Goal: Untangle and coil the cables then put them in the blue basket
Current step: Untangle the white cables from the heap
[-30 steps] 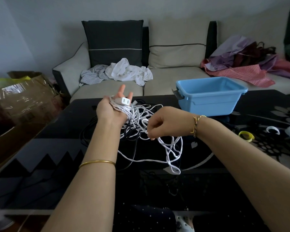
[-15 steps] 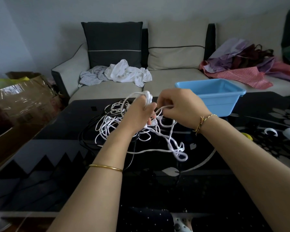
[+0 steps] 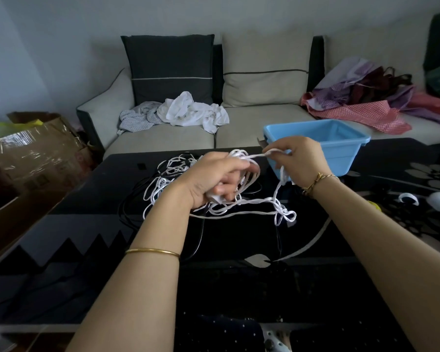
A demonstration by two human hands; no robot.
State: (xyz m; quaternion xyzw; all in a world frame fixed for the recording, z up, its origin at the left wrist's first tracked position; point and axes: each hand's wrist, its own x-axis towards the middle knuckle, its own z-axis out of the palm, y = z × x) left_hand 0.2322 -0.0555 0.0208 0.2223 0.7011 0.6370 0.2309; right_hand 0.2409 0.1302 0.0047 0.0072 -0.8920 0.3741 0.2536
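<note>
**Head view: two hands working a white cable above a dark counter**

Head camera looks down over two bare forearms reaching forward, one thin gold bangle (image 3: 152, 251) on the left, one gold bracelet (image 3: 318, 179) on the right. Beneath them lies one glossy black counter (image 3: 61, 250) with a pale leaf pattern.

Left hand (image 3: 214, 179) is curled closed around a bundle of white cable (image 3: 239, 214), loops wrapped over its fingers (image 3: 249, 168). Right hand (image 3: 300, 161) sits just beside it, thumb and forefinger pinching one strand drawn taut between the two hands. Below the hands the rest of the white cable droops in loose tangled loops onto the counter. At least one black cable (image 3: 201, 232) lies under and behind the white tangle; an exact count cannot be told.

Just beyond the right hand stands one blue basket (image 3: 341, 148), nothing visible inside it.

Farther back, one grey sofa (image 3: 163, 138) holds two cushions, white clothes (image 3: 193, 113) and a heap of pink and purple fabric (image 3: 366, 102).
</note>
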